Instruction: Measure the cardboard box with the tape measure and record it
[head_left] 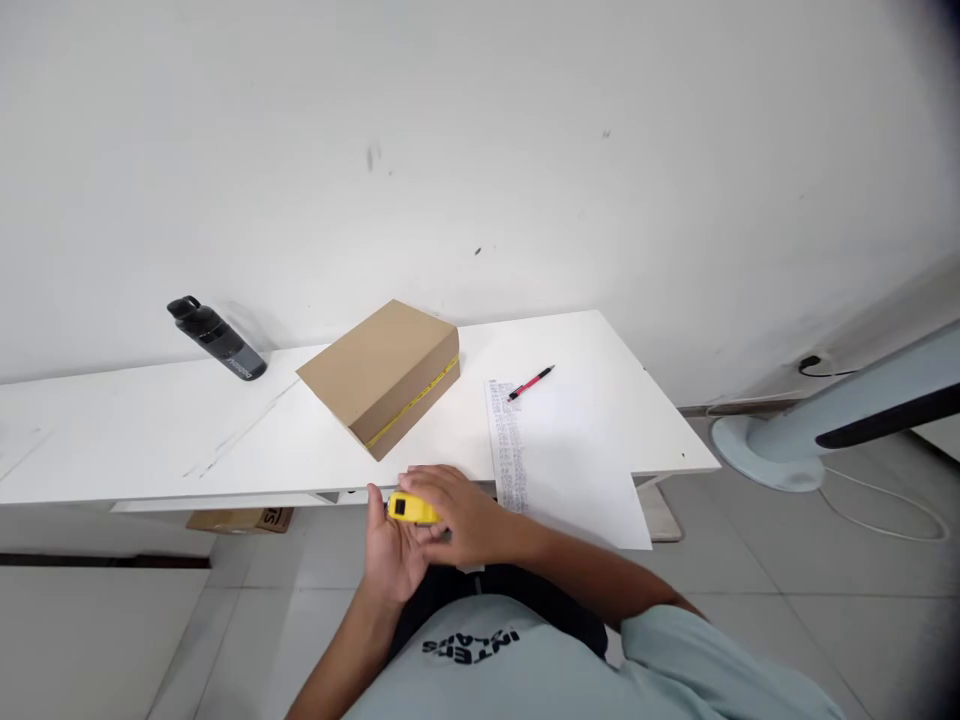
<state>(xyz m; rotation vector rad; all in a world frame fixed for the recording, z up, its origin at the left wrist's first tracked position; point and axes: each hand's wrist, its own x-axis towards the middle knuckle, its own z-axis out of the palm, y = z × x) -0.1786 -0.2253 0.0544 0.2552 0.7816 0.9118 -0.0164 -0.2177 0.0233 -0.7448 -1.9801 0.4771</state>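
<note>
Just off the table's front edge, my right hand is wrapped over a yellow tape measure from above. My left hand is palm up beneath and beside it, thumb stretched out. Some of my left fingers are hidden behind the tape measure and the right hand. Beyond the hands, a brown cardboard box lies at an angle on the white table. A yellow strip with dark marks runs along the box's near right side.
A black bottle stands at the back left by the wall. Right of the box lies a handwritten sheet, overhanging the front edge, with a red and black pen on it. A pale pedestal base stands on the floor at right.
</note>
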